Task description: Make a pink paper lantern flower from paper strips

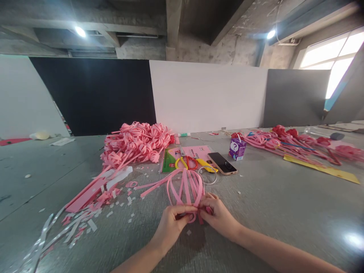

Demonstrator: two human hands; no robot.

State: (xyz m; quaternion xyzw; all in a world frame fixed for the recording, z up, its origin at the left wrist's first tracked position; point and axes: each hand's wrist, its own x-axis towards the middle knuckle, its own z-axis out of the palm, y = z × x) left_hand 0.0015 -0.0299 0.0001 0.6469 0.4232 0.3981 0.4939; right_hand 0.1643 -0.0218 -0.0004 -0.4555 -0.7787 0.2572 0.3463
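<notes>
I see pink strips (185,186) in loops just ahead of the left hand (174,219) and right hand (217,213), whose closed fingers pinch the near end. Looping seems done, fastening not yet. Beyond the left hand, leftward, lies a pink pile (136,145).

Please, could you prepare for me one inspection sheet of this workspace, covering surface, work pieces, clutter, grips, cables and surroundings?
Surface: grey table, littered with paper scraps mainly on the left.
Work pieces: pink strips, bowed into a cage-like shape.
Clutter: pink looped pile, scissors, phone, purple box, yellow strip.
Grips: left hand and right hand both pinch the pink strips' near end.
Cables: apparently a thin one beside the right ceiling lamp.
Surroundings: black panel, white panel and grey panel behind; window at right.
</notes>
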